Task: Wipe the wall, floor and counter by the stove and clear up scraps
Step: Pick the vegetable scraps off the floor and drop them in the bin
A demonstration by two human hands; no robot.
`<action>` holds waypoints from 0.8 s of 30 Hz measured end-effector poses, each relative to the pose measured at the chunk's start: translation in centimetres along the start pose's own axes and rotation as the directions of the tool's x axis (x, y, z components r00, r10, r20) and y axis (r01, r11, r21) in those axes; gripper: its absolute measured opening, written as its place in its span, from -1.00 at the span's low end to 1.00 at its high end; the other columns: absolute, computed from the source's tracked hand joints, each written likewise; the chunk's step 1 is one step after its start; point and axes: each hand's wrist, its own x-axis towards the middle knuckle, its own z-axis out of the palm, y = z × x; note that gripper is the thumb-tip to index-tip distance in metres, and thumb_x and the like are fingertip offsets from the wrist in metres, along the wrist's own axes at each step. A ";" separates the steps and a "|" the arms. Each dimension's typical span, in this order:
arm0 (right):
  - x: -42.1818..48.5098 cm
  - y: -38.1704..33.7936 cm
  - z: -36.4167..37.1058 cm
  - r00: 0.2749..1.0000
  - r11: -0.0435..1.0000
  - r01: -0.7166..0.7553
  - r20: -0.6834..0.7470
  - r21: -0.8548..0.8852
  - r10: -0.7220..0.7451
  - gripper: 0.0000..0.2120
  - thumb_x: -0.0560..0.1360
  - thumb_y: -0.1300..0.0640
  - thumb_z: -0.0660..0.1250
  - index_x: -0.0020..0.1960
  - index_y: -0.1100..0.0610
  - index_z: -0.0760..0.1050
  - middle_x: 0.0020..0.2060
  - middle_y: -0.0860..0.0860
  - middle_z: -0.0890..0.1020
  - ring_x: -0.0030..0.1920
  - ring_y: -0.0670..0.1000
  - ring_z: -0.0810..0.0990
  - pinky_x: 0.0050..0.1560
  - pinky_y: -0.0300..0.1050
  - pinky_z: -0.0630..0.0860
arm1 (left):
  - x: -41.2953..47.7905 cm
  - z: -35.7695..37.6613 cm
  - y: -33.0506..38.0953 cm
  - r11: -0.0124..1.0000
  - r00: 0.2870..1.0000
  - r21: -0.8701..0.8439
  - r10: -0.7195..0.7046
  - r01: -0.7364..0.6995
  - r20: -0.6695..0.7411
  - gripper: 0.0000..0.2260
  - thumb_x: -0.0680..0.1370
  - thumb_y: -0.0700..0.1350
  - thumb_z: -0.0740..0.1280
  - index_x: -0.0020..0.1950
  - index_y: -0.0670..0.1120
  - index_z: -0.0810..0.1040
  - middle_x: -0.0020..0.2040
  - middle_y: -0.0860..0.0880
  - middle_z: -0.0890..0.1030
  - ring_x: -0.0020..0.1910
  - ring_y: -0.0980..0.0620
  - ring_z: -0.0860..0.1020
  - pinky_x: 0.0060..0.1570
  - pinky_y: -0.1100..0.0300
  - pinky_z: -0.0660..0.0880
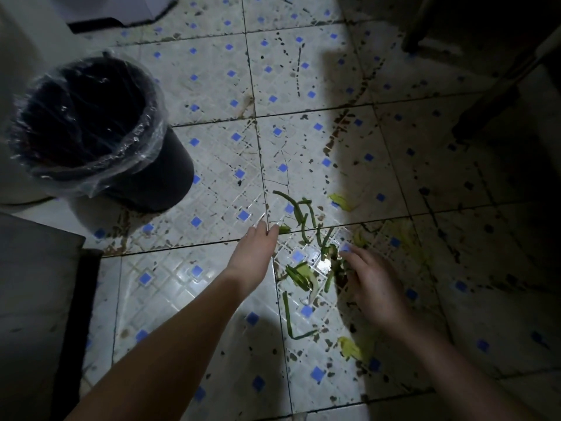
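Observation:
Green vegetable scraps [303,220], long stalks and pale leaf bits, lie scattered on the dirty white floor tiles [212,95] with small blue squares. My left hand [258,247] reaches down with straight fingers, its fingertips touching the floor beside a small green piece [284,229]. My right hand [372,284] is lower right of the pile, fingers curled around a bunch of green scraps [334,253] on the floor. More stalks [291,323] and a yellowish leaf [350,349] lie nearer to me.
A dark bin [158,180] lined with a clear plastic bag stands at the upper left. A dark cabinet edge [36,299] is at the left. A dim pole-like handle [491,95] slants at the upper right. Dark spots cover the floor.

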 end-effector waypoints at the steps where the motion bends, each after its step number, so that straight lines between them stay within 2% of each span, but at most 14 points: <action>1: 0.1 0.0 0.1 1.000 1.000 0.004 -0.006 0.003 -0.004 -0.43 0.50 0.40 0.20 0.44 -0.01 0.30 0.44 -0.02 0.32 0.42 0.05 0.27 0.43 -0.02 0.28 | -0.1 0.0 0.0 1.000 1.000 -0.025 0.001 -0.002 -0.009 -0.34 0.39 -0.44 0.34 0.42 -0.10 0.22 0.25 -0.14 0.38 0.16 -0.09 0.42 0.12 0.12 0.46; 7: 1.6 -1.4 0.2 0.998 0.998 0.062 -0.003 0.003 -0.062 -0.39 0.48 0.42 0.20 0.44 -0.01 0.27 0.44 -0.03 0.31 0.43 0.01 0.24 0.43 -0.11 0.17 | -0.3 -0.3 -0.3 0.992 1.000 -0.123 -0.013 0.012 -0.007 -0.45 0.42 -0.50 0.24 0.34 -0.11 0.30 0.22 -0.14 0.39 0.16 -0.05 0.40 0.12 0.15 0.49; 12: 4.3 -2.5 -0.5 0.983 0.980 0.184 0.003 -0.078 -0.185 -0.43 0.48 0.38 0.21 0.43 0.02 0.30 0.40 0.00 0.37 0.40 0.03 0.29 0.43 -0.07 0.19 | -0.4 -0.8 -0.8 0.987 0.999 -0.158 -0.038 0.034 -0.019 -0.54 0.47 -0.44 0.25 0.31 -0.11 0.36 0.24 -0.12 0.40 0.18 -0.04 0.41 0.15 0.14 0.50; 16: 7.0 -3.9 -0.6 0.978 0.977 0.207 0.013 -0.047 -0.206 -0.46 0.45 0.33 0.26 0.40 0.07 0.33 0.34 0.05 0.44 0.34 0.08 0.37 0.37 -0.02 0.26 | -0.4 -1.5 -1.1 0.986 0.996 -0.161 -0.058 0.046 -0.070 -0.55 0.43 -0.45 0.29 0.26 -0.11 0.41 0.21 -0.10 0.42 0.13 -0.02 0.42 0.05 0.21 0.47; 18: 8.8 -4.6 -0.4 0.977 0.976 0.212 0.035 -0.050 -0.210 -0.44 0.44 0.32 0.27 0.41 0.06 0.30 0.36 0.08 0.40 0.36 0.12 0.35 0.37 0.03 0.27 | -0.3 -2.0 -1.3 0.986 0.994 -0.161 -0.060 0.045 -0.086 -0.54 0.39 -0.46 0.31 0.22 -0.11 0.41 0.17 -0.09 0.42 0.10 -0.02 0.42 -0.02 0.22 0.44; 21: 11.3 -5.7 0.3 0.974 0.975 0.207 0.110 -0.081 -0.198 -0.47 0.51 0.15 0.26 0.45 0.02 0.19 0.44 0.10 0.24 0.42 0.16 0.24 0.40 0.15 0.21 | -0.4 -2.5 -1.8 0.983 0.990 -0.167 -0.090 0.071 -0.112 -0.50 0.37 -0.43 0.39 0.24 -0.09 0.41 0.17 -0.07 0.42 0.10 0.00 0.43 0.03 0.20 0.50; 24: 12.9 -6.6 1.2 0.980 0.984 0.142 0.157 -0.104 -0.125 -0.46 0.55 -0.02 0.23 0.46 0.02 0.13 0.41 0.10 0.21 0.40 0.18 0.23 0.38 0.20 0.24 | -0.7 -2.6 -2.4 0.979 0.985 -0.176 -0.124 0.102 -0.119 -0.52 0.39 -0.43 0.37 0.23 -0.09 0.40 0.16 -0.06 0.42 0.08 0.00 0.44 0.01 0.19 0.49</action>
